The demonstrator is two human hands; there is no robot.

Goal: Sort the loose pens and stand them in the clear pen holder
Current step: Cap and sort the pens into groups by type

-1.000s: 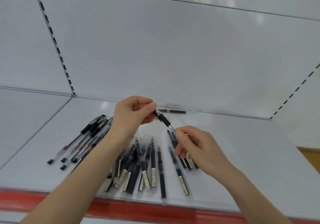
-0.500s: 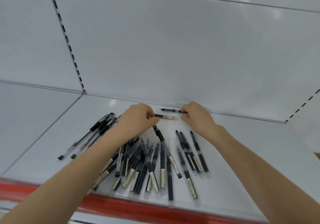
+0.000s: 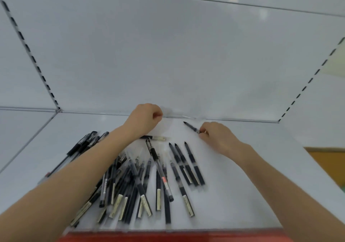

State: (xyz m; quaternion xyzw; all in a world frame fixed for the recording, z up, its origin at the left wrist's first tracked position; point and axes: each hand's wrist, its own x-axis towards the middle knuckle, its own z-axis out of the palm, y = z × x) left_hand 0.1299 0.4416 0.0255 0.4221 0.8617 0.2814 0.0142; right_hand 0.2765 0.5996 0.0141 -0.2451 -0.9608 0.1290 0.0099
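At the shelf's back edge: left hand curled, right hand pinching one pen

Change from half a second ago: the left hand [image 3: 145,118] has let go of the cream-labelled pen [image 3: 155,138] and moved up to the back edge. That pen now lies crosswise on the white shelf [image 3: 242,195], just beside the left wrist. The right hand [image 3: 218,137] has drawn back to the right from that edge, bringing a black pen [image 3: 191,127] with it.

Container: a faint transparent outline [image 3: 179,116] at the back edge, between the hands, may be the clear pen holder. Its contents cannot be made out.

Grip: the left-hand fingers are curled into a fist just beside the outline's left end; whether they grip anything cannot be told. The right-hand thumb and fingertips pinch the black pen at its near end, with the tip pointing up-left toward the back wall.

Loose stock: the main pile of pens [image 3: 140,182] lies fanned between the forearms. To its right, three pens [image 3: 186,163] lie side by side. A separate bundle [image 3: 84,144] lies left of the left forearm
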